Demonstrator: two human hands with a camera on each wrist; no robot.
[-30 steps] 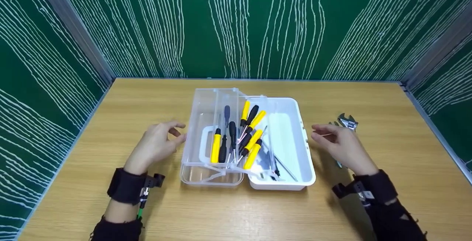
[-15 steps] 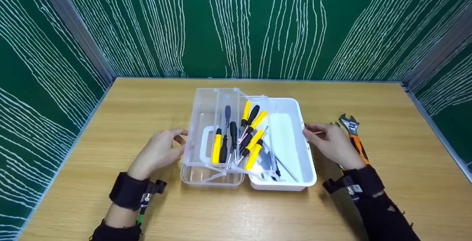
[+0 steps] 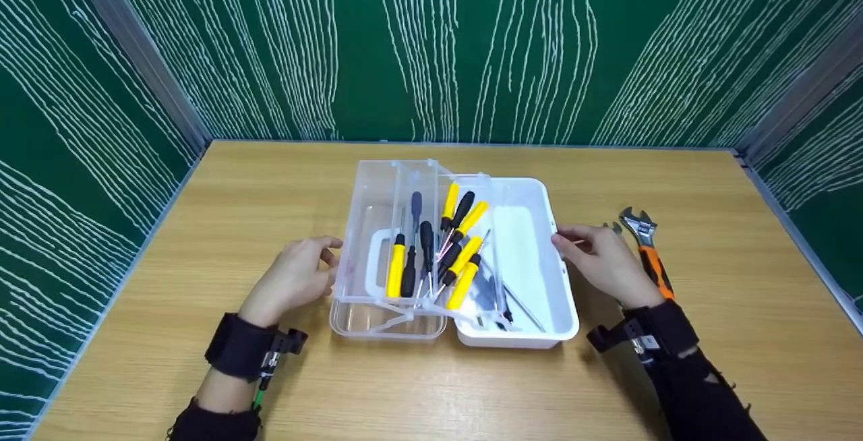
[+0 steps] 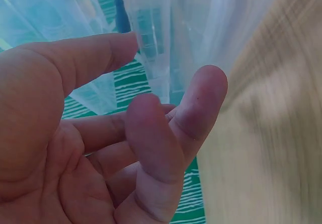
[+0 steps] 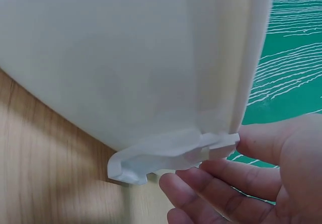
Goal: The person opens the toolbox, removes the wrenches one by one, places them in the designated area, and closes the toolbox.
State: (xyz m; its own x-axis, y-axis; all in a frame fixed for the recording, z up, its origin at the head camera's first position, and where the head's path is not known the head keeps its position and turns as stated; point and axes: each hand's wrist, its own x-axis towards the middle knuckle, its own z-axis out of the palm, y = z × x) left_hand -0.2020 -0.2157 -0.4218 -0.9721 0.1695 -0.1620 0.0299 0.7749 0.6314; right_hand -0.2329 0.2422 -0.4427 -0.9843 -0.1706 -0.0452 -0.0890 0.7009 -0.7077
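An opened toolbox lies mid-table in the head view, its white base point(image 3: 532, 259) on the right and its clear lid point(image 3: 350, 323) folded out to the left. Clear trays point(image 3: 377, 185) stand raised over both halves, holding several screwdrivers point(image 3: 396, 272) with yellow or black handles. My left hand point(image 3: 293, 276) is beside the tray's left edge, thumb and fingers apart with nothing between them. At the base's right wall, my right hand point(image 3: 603, 259) pinches the rim by a white latch point(image 5: 171, 156); its thumb tip is partly hidden behind the latch in the right wrist view.
An adjustable wrench point(image 3: 647, 252) with an orange and black handle lies right of the right hand. Another tool's metal tip point(image 3: 613, 227) shows beside it, mostly covered by that hand. Green walls point(image 3: 465, 50) with white lines border the wooden table point(image 3: 431, 394).
My right hand has moved left from beside the wrench onto the base's rim, uncovering the wrench handle. My left hand has shifted slightly down and closer to the tray.
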